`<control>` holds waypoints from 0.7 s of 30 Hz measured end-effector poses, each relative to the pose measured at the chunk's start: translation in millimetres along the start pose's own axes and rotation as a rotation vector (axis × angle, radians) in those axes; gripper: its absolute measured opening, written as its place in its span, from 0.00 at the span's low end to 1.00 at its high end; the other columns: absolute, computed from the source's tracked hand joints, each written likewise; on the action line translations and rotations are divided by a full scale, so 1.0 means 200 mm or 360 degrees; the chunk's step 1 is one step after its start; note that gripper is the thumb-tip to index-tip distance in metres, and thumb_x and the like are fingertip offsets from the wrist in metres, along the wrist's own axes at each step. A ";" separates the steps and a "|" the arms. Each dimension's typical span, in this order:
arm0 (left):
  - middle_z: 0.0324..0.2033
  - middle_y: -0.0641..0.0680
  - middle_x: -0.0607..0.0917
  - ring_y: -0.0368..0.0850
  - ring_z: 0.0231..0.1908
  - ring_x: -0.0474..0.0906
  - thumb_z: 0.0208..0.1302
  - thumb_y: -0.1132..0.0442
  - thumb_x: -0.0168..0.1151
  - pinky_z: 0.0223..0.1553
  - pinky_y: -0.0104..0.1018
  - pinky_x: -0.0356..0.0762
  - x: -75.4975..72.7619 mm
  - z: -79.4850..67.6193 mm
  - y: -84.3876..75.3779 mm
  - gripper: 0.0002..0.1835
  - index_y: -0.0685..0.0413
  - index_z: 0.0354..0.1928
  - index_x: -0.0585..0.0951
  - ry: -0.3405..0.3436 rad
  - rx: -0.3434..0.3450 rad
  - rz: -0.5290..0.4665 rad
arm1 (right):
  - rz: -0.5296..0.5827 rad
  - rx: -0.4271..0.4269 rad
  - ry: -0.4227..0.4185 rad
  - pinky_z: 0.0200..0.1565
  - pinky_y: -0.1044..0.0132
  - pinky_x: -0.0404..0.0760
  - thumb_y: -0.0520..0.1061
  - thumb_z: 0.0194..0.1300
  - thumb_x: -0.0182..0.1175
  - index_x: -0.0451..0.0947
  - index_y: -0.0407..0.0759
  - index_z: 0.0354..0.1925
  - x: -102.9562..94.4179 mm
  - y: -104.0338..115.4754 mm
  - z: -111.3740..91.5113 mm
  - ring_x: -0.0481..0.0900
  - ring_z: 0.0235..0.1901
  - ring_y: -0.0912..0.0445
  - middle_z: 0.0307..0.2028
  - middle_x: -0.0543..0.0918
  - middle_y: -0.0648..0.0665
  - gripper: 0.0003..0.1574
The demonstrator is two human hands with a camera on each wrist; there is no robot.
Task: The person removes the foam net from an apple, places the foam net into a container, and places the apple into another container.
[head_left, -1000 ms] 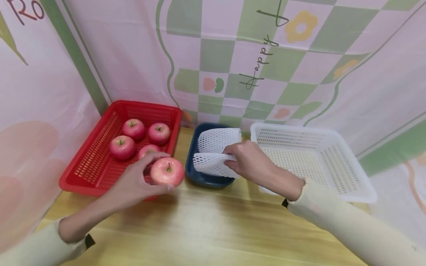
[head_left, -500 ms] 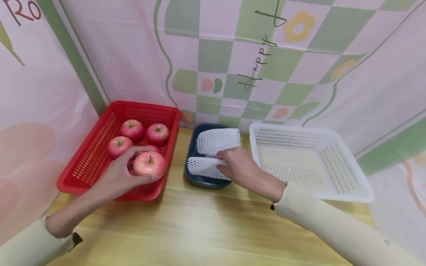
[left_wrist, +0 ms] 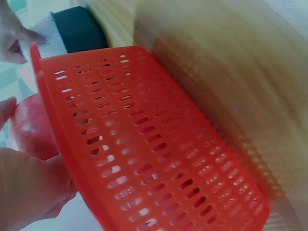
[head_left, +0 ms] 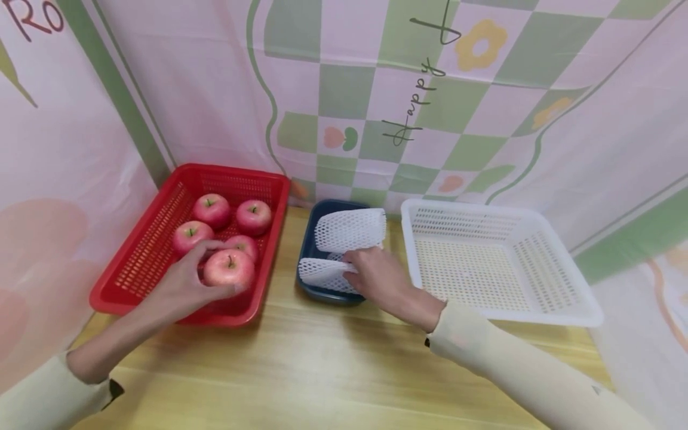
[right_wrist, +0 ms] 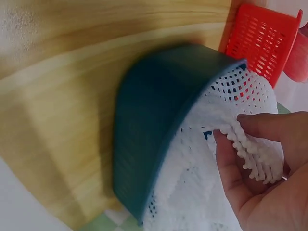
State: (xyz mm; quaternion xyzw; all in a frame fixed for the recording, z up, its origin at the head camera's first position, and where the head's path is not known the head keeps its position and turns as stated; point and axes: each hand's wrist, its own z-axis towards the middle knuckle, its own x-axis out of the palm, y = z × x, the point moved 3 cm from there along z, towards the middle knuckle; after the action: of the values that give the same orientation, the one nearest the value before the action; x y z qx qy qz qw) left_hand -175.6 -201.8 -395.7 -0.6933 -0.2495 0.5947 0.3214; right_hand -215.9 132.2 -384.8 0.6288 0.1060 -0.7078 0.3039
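Note:
My left hand (head_left: 185, 280) grips a red apple (head_left: 229, 268) over the near right part of the red basket (head_left: 115, 286). Several other apples (head_left: 211, 210) sit in that basket, one partly hidden behind the held one. My right hand (head_left: 383, 280) pinches the end of a white foam net sleeve (head_left: 322, 273) at the dark blue tub (head_left: 317, 295). In the right wrist view, thumb and fingers squeeze the net's knobbly edge (right_wrist: 250, 151) together. Another foam net sleeve (head_left: 349, 230) lies at the back of the tub.
A white perforated basket (head_left: 577, 286) stands to the right of the tub. All three containers are on a wooden table (head_left: 312, 370). Behind them hangs a printed cloth (head_left: 349, 89), with more cloth at both sides.
My left hand has carried the apple left and back over the red basket. My right hand has moved slightly left and down, lowering the foam net sleeve into the tub.

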 end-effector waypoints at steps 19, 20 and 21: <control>0.53 0.60 0.83 0.52 0.47 0.77 0.56 0.38 0.78 0.46 0.44 0.79 0.04 0.04 0.09 0.46 0.56 0.66 0.69 0.0089 -0.0017 0.0208 | -0.0076 0.0077 -0.0029 0.24 0.48 0.80 0.41 0.59 0.73 0.80 0.47 0.29 0.07 -0.02 -0.03 0.84 0.26 0.47 0.25 0.84 0.48 0.09; 0.51 0.60 0.84 0.52 0.46 0.78 0.56 0.38 0.78 0.45 0.43 0.78 0.05 0.05 0.09 0.45 0.56 0.65 0.69 0.0091 -0.0013 0.0226 | -0.0077 0.0084 -0.0029 0.25 0.48 0.80 0.42 0.59 0.73 0.81 0.47 0.31 0.07 -0.02 -0.03 0.84 0.27 0.47 0.27 0.85 0.47 0.08; 0.50 0.59 0.84 0.51 0.44 0.78 0.55 0.38 0.79 0.44 0.42 0.78 0.05 0.05 0.09 0.44 0.56 0.64 0.70 0.0091 -0.0006 0.0241 | -0.0072 0.0090 -0.0031 0.25 0.48 0.81 0.43 0.59 0.74 0.83 0.46 0.33 0.06 -0.03 -0.03 0.84 0.27 0.47 0.27 0.86 0.47 0.08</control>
State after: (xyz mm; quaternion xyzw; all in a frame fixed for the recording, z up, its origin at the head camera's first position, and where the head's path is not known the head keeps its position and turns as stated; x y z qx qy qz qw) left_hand -184.5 -205.4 -416.3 -0.7276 -0.1882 0.5968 0.2810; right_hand -213.6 136.5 -398.7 0.6277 0.0974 -0.7233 0.2709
